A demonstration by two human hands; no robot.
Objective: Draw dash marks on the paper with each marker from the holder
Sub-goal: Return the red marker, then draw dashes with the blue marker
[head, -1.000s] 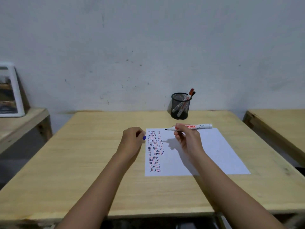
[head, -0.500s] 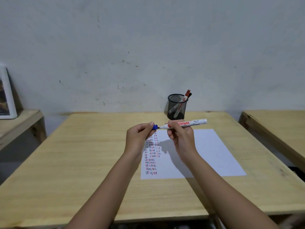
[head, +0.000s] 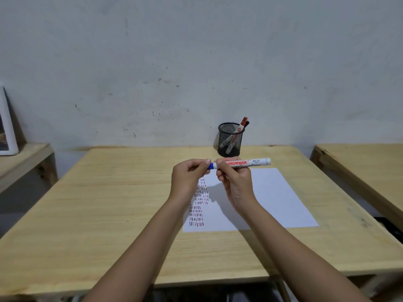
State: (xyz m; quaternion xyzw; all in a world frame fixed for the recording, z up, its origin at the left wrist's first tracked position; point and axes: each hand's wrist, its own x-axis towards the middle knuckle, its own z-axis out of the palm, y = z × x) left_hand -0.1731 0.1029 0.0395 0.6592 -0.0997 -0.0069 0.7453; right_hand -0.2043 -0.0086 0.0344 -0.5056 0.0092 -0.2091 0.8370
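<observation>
Head view: marker horizontal, cap end pointing left.

The blue cap is mostly buried in the left hand, only its end beside the white marker showing; whether it is fully seated on the tip cannot be told. The right hand covers the marker's underside and part of its small print, which is too fine to read. Both hands hide the upper rows of dashes on the paper. Behind the marker, the mesh holder veils the lower barrels of its markers. Far left of the holder, a white frame is cut by the edge.
</observation>
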